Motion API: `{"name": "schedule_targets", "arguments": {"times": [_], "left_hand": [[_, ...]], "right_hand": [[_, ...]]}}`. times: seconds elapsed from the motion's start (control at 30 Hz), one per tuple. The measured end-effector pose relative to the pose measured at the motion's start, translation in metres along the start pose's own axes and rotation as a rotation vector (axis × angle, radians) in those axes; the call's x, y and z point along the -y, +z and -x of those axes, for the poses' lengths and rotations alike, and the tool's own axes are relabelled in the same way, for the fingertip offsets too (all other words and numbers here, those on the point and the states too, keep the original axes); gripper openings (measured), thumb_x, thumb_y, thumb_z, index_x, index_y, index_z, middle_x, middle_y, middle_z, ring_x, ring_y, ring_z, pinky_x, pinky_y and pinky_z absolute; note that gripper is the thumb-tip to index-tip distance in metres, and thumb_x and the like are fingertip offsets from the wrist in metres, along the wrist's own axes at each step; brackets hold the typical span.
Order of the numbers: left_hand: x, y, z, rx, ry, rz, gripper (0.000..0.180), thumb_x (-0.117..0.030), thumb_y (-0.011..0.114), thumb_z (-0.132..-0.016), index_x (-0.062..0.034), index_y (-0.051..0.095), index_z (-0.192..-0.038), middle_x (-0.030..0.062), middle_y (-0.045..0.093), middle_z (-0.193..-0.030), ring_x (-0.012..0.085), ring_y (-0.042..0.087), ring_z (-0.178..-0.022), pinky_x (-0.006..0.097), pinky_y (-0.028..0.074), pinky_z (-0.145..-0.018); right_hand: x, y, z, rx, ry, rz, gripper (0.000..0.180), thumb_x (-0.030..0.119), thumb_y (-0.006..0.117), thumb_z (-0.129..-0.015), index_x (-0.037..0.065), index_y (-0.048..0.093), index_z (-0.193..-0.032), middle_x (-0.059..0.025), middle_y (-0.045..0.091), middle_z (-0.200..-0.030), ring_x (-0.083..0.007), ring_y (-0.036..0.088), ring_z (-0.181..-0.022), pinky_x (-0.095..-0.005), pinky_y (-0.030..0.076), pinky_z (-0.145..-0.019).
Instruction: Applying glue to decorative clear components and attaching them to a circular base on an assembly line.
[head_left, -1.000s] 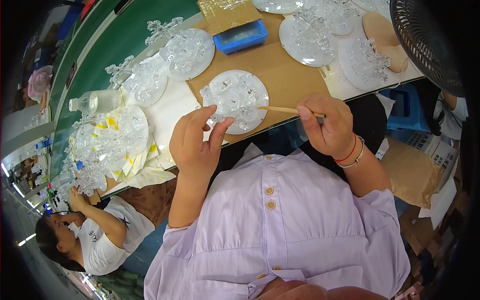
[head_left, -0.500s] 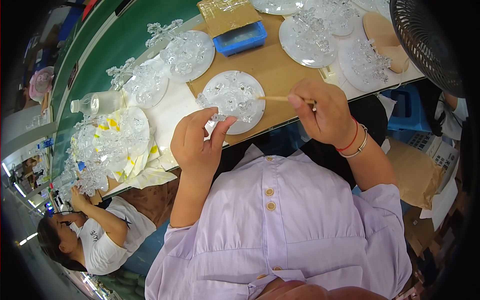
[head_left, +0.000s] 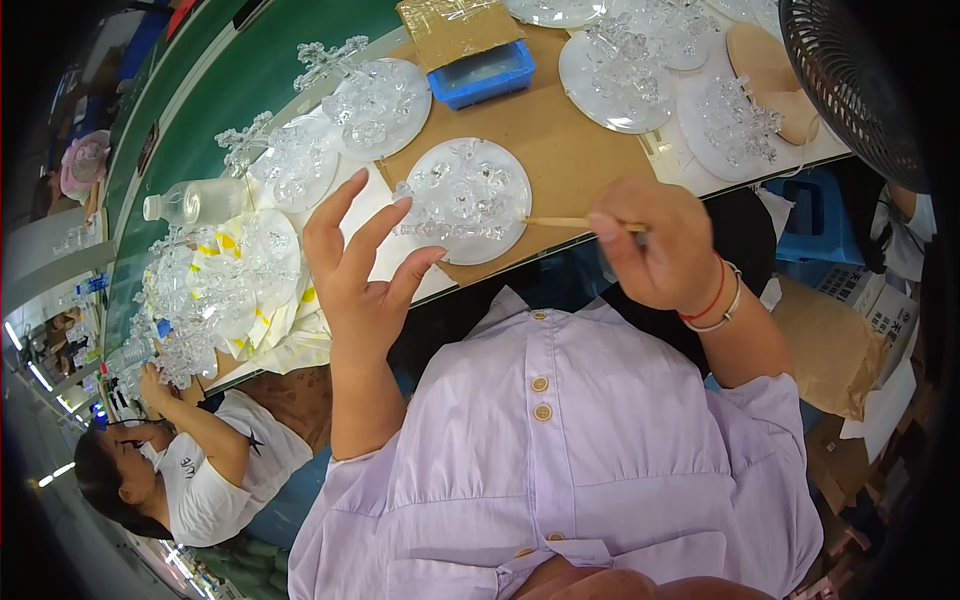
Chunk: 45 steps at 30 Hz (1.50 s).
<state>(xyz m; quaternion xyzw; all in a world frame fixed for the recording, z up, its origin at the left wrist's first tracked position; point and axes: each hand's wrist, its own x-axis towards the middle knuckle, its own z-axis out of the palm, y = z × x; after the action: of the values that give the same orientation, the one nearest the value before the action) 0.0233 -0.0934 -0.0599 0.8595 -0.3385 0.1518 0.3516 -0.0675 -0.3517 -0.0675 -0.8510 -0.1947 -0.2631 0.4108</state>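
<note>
The right hand [head_left: 655,245] pinches a wooden stick [head_left: 570,222] well back, probably so its tip reaches the white disc [head_left: 518,190] on near cardboard [head_left: 590,150]; the left hand [head_left: 352,268], fingers parted, holds nothing.

Clear ornaments [head_left: 468,190] on round white disc [head_left: 483,251]; wooden stick [head_left: 562,221] tip at rim

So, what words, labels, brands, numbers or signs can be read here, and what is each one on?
Pale carton, right: dark printed characters, which I won't copy out.
Co-worker's white T-shirt, lower left: dark lettering near a dark star; not copied either.
Yellow-marked white sheets: too blurred to tell whether the marks are text.
Wooden stick in the right hand: none visible.
</note>
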Motion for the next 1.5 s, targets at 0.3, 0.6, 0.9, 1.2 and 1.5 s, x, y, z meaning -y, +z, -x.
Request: {"name": "schedule_targets", "arguments": {"times": [0.3, 0.6, 0.9, 1.2, 1.5], "left_hand": [[0.009, 0.011, 0.006, 0.126, -0.050, 0.273, 0.021, -0.001, 0.076, -0.070, -0.0078, 0.065, -0.087, 0.0053, 0.065, -0.110, 0.0329, 0.050, -0.121, 0.044, 0.040, -0.100], [-0.001, 0.021, 0.011, -0.007, -0.032, 0.157, 0.020, -0.001, 0.074, -0.073, -0.0074, 0.063, -0.089, 0.0056, 0.064, -0.107, 0.0329, 0.053, -0.118, 0.050, 0.036, -0.104], [0.005, 0.026, 0.011, -0.007, -0.021, 0.207, 0.023, -0.002, 0.074, -0.073, -0.0082, 0.063, -0.093, 0.0077, 0.062, -0.114, 0.0320, 0.054, -0.116, 0.050, 0.037, -0.103], [0.007, 0.025, 0.013, 0.006, -0.009, 0.202, 0.022, -0.002, 0.074, -0.074, -0.0074, 0.063, -0.093, 0.0076, 0.064, -0.112, 0.0327, 0.054, -0.117, 0.050, 0.037, -0.103], [0.006, 0.030, 0.015, -0.043, -0.056, 0.228, 0.021, -0.002, 0.074, -0.074, -0.0079, 0.064, -0.091, 0.0056, 0.066, -0.107, 0.0321, 0.054, -0.117, 0.049, 0.037, -0.103]], "right_hand": [[-0.008, -0.026, -0.043, -0.330, -0.068, 0.104, 0.009, 0.007, 0.047, -0.098, -0.002, 0.049, -0.100, -0.0157, 0.062, -0.088, -0.0126, 0.056, -0.067, -0.0230, 0.047, -0.062], [-0.027, 0.008, -0.096, -0.099, 0.180, 0.283, 0.009, 0.011, 0.053, -0.096, 0.002, 0.053, -0.098, -0.0118, 0.060, -0.075, -0.0211, 0.060, -0.064, -0.0291, 0.047, -0.060], [-0.049, 0.040, -0.103, -0.078, 0.089, 0.182, 0.009, 0.010, 0.055, -0.095, 0.002, 0.052, -0.097, -0.0141, 0.060, -0.078, -0.0265, 0.060, -0.063, -0.0333, 0.047, -0.059], [-0.047, 0.030, -0.095, -0.077, 0.176, 0.162, 0.010, 0.010, 0.054, -0.096, 0.000, 0.053, -0.098, -0.0112, 0.059, -0.077, -0.0202, 0.060, -0.064, -0.0286, 0.048, -0.060], [-0.002, -0.011, -0.056, -0.134, 0.016, 0.200, 0.009, 0.004, 0.051, -0.096, -0.003, 0.052, -0.101, -0.0127, 0.062, -0.088, -0.0132, 0.060, -0.069, -0.0245, 0.048, -0.063]]}}
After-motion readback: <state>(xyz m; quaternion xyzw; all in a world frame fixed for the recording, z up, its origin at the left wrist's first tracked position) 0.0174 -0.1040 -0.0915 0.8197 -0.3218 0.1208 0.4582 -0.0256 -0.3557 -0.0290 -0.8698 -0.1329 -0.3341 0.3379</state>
